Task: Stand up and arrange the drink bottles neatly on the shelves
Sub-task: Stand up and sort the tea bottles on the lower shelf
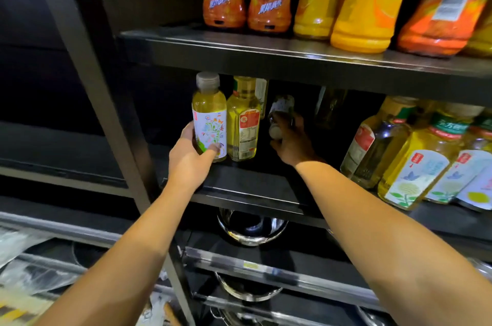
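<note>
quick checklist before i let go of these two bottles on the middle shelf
1. Left hand has a firm grip on the floral-label bottle: ok, fingers wrap its lower half.
2. Floral-label bottle upright: ok, cap up, beside the yellow bottle.
3. Its base flat on the middle shelf: cannot tell, the hand hides the bottom.
4. Right hand holds the dark bottle securely: cannot tell, deep in shadow.
5. Dark bottle upright: not ok, it is tilted with its cap toward the camera.
6. Free space for it: ok, an open gap lies left of the tea bottles.
</note>
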A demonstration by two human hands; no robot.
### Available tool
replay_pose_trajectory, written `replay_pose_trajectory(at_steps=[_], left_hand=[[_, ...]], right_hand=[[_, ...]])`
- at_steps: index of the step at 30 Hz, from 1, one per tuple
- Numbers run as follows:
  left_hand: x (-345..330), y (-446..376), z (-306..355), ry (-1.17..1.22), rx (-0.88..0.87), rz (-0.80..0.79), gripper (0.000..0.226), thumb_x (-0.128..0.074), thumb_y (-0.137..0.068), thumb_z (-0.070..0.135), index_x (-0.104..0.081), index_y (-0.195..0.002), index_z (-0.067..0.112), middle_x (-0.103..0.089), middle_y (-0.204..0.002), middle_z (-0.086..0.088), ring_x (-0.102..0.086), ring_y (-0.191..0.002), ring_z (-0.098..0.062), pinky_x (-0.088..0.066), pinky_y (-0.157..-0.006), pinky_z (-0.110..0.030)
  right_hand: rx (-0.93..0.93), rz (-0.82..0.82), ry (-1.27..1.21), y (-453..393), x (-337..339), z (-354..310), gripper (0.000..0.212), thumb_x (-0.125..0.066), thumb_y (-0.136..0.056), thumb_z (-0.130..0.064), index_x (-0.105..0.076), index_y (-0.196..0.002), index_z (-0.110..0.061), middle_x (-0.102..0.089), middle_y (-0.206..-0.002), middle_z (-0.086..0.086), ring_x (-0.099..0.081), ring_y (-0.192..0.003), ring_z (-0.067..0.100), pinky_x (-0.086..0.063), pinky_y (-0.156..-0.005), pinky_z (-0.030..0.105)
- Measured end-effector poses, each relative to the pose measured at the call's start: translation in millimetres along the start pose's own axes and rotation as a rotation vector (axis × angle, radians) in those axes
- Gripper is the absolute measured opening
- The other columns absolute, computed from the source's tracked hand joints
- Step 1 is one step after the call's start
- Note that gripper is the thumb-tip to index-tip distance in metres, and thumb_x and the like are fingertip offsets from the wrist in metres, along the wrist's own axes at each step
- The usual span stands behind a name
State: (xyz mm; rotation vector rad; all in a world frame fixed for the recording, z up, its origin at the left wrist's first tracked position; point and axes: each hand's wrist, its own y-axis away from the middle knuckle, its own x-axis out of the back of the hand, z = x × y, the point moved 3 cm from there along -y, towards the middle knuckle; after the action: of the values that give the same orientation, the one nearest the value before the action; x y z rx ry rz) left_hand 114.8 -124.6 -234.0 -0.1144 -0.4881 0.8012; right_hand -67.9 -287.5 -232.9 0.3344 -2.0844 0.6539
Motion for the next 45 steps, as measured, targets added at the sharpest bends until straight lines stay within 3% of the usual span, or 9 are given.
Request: replay_pose_trajectory(at_steps=[8,11,14,19,23,28,38,41,45], left_hand=[[0,-1,-1,0.028,-0.001,-0.001,0.065,-0.074,-0.085,0.024,-0.044,-0.143,0.025,-0.064,-0.119,0.009,-0.054,-0.099,-0.004,-0.035,-0.074,-0.009],[1,-1,-2,0.038,0.003,-0.007,0.066,-0.075,-0.084,0.025,-0.045,-0.143,0.025,-0.064,-0.121,0.008,-0.054,-0.098,-0.003,-0.037,-0.078,-0.012],[4,-1,0,0.043,-0.001,-0.001,0.066,-0.076,-0.083,0.025,-0.046,-0.142,0.024,-0.062,-0.120,0.009,-0.052,-0.099,-0.004,-0.038,-0.082,-0.018],[4,6,0,0.063,-0.036,0.046,0.061,-0.078,-0.081,0.024,-0.050,-0.135,0.021,-0.062,-0.117,0.010,-0.053,-0.100,-0.005,-0.037,-0.078,-0.015],[5,14,0,0.064,-0.073,0.049,0.061,-0.081,-0.078,0.023,-0.052,-0.131,0.017,-0.063,-0.115,0.003,-0.056,-0.097,-0.007,-0.036,-0.068,-0.007],[6,19,0,0.069,-0.071,0.025,0.065,-0.080,-0.079,0.024,-0.049,-0.135,0.017,-0.063,-0.121,0.002,-0.055,-0.101,-0.007,-0.039,-0.079,-0.015],[4,37,6,0.077,-0.178,0.009,0.061,-0.072,-0.083,0.024,-0.044,-0.138,0.024,-0.052,-0.120,0.012,-0.053,-0.106,-0.006,-0.045,-0.088,-0.023],[4,45,7,0.072,-0.170,0.018,0.067,-0.072,-0.085,0.027,-0.040,-0.144,0.024,-0.044,-0.128,0.015,-0.045,-0.112,0.001,-0.035,-0.089,-0.014],[8,51,7,0.032,-0.150,-0.004,0.068,-0.072,-0.086,0.035,-0.041,-0.145,0.023,-0.050,-0.136,0.007,-0.047,-0.117,-0.003,-0.040,-0.095,-0.021]], right_hand=[[0.188,0.137,0.310,-4,-7,-10,0.037,-0.060,-0.090,-0.018,-0.061,-0.125,-0.029,-0.050,-0.133,0.004,-0.054,-0.118,0.033,-0.049,-0.086,0.035],[0.063,0.154,0.251,6,2,-16,0.033,-0.058,-0.094,-0.029,-0.054,-0.126,-0.035,-0.053,-0.118,-0.010,-0.060,-0.108,0.028,-0.052,-0.071,0.023],[0.002,0.214,0.215,35,25,-27,0.040,-0.064,-0.088,-0.015,-0.052,-0.126,-0.017,-0.037,-0.140,0.005,-0.058,-0.107,0.037,-0.049,-0.082,0.034],[-0.062,0.520,-0.198,88,77,-55,0.043,-0.074,-0.083,-0.022,-0.057,-0.121,-0.011,-0.066,-0.106,0.008,-0.063,-0.097,0.025,-0.053,-0.081,0.034],[-0.071,0.658,-0.338,103,108,-71,0.046,-0.076,-0.081,-0.034,-0.061,-0.121,-0.016,-0.063,-0.101,-0.007,-0.060,-0.100,0.016,-0.048,-0.085,0.025],[-0.136,0.608,-0.462,88,103,-65,0.042,-0.071,-0.088,-0.033,-0.058,-0.127,-0.024,-0.051,-0.109,-0.005,-0.052,-0.098,0.011,-0.039,-0.084,0.009],[-0.167,0.305,-0.417,87,88,-52,0.078,-0.064,-0.089,-0.040,-0.015,-0.150,-0.044,-0.045,-0.139,0.008,-0.054,-0.112,0.025,-0.047,-0.095,0.036],[-0.219,0.216,-0.422,92,90,-52,0.070,-0.064,-0.091,-0.038,-0.026,-0.149,-0.028,-0.058,-0.122,0.003,-0.059,-0.103,0.021,-0.049,-0.086,0.032],[-0.255,0.162,-0.347,104,98,-59,0.031,-0.064,-0.092,-0.038,-0.057,-0.101,-0.010,-0.065,-0.089,0.009,-0.061,-0.085,0.026,-0.050,-0.075,0.038]])
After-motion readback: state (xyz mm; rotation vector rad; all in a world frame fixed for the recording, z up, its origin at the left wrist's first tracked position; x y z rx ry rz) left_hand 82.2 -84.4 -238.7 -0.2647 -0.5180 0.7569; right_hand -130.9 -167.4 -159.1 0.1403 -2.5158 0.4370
